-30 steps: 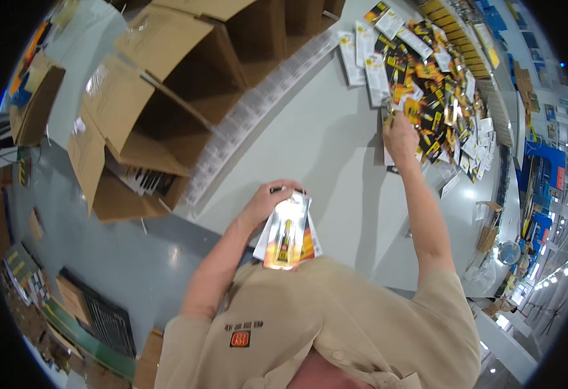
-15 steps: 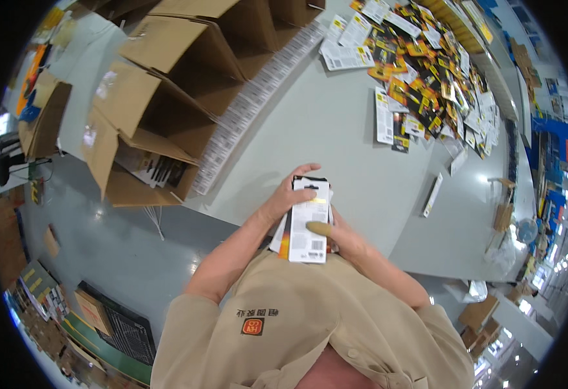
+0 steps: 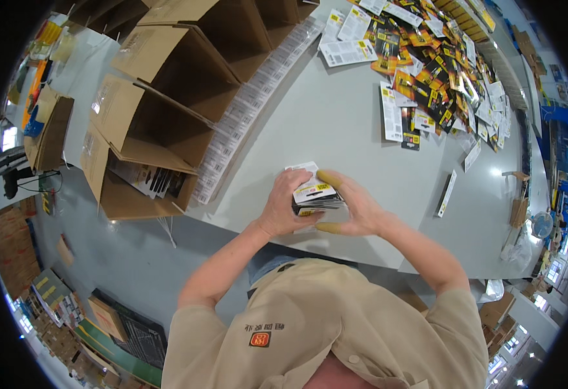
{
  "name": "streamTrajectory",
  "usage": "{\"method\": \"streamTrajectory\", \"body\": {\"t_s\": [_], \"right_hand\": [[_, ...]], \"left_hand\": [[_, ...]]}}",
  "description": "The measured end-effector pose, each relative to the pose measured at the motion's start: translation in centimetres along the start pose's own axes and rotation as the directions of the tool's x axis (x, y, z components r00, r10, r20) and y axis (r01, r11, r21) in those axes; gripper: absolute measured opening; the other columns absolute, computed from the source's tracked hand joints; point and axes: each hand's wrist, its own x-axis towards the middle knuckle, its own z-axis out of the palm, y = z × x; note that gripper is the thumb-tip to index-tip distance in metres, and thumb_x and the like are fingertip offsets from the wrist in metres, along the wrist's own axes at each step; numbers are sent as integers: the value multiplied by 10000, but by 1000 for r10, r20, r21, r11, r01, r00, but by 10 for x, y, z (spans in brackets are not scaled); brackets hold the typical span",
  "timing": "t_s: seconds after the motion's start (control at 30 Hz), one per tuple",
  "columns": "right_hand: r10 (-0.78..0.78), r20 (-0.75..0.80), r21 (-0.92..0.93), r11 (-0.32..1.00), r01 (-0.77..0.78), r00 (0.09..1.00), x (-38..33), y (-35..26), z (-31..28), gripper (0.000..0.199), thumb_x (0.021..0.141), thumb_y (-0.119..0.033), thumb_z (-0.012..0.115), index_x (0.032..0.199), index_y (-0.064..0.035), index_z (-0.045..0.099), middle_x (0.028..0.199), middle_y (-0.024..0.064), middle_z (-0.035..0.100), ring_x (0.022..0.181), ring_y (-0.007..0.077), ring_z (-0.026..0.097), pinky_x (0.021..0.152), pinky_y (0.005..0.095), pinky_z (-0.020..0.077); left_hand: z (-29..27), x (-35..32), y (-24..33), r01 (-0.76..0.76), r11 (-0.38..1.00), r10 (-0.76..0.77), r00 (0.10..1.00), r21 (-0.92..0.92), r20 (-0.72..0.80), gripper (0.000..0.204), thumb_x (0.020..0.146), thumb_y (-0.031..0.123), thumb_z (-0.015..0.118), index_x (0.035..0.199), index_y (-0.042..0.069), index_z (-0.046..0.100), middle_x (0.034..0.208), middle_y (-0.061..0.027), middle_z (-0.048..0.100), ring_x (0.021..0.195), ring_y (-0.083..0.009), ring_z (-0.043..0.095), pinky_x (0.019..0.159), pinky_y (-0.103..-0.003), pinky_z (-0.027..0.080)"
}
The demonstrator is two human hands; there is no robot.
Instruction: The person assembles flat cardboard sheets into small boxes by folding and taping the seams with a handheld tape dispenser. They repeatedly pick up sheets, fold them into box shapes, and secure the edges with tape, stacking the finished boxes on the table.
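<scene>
A thick stack of carded packs (image 3: 315,189), white on top with black and yellow edges, is gripped by my left hand (image 3: 282,204). It is tilted over the near part of the table, in front of my body. My right hand (image 3: 360,206) curves around the stack's right side with thumb and forefinger spread wide apart. Both of those fingers wear yellowish finger covers. The forefinger's tip meets the far edge of the top card, while the thumb is by the near side. The stack's underside is hidden.
Open cardboard boxes (image 3: 186,71) stand in a row at the left, the nearest holding packs (image 3: 144,178). A strip of white labelled small boxes (image 3: 245,107) runs beside them. Loose carded packs (image 3: 426,78) are heaped at the far right; a single narrow one (image 3: 446,193) lies nearer on the table (image 3: 355,142).
The stack has moved away from my body and tipped, so its edges now show. My right hand has opened from its hold on the cards and spread around the stack's side.
</scene>
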Motion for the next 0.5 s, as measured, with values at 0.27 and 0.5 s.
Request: {"method": "streamTrajectory", "body": {"t_s": [0.27, 0.5], "right_hand": [[-318, -345, -159, 947, 279, 883, -47, -14, -34, 388, 780, 8, 727, 1160, -16, 650, 1010, 152, 704, 896, 380, 693, 772, 386, 578], [199, -469, 81, 980, -183, 861, -115, 39, 57, 670, 667, -11, 769, 1295, 41, 540, 1236, 255, 586, 1157, 442, 561, 995, 482, 475]], "left_hand": [[13, 37, 64, -41, 948, -10, 987, 316, 158, 822, 654, 233, 886, 1336, 77, 455, 1283, -129, 540, 1253, -333, 506, 1119, -575, 320], [58, 50, 77, -496, 562, -101, 752, 661, 651, 536, 866, 240, 589, 1377, 83, 549, 1199, -83, 586, 1192, -245, 548, 1142, -605, 271]]}}
